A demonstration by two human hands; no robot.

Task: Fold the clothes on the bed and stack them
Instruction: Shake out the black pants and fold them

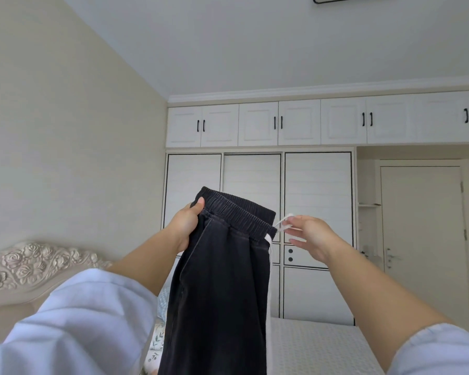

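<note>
Dark charcoal denim trousers with elastic waistband (222, 280), raised above white-quilted bed (317, 347): left hand (186, 226) grips waistband; right hand (309, 236) pinches white drawstring (283, 223) beside it.

bright, even daylight; soft shadows; wide-angle bending at edges; focus mostly sharp

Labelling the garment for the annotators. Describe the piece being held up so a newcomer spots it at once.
In front of the white wardrobe, above the bed, hang dark washed-black trousers, held up in mid-air. The left hand grips the elastic waistband; the right hand pinches a white drawstring. They are the only dark thing in a pale room.
</note>
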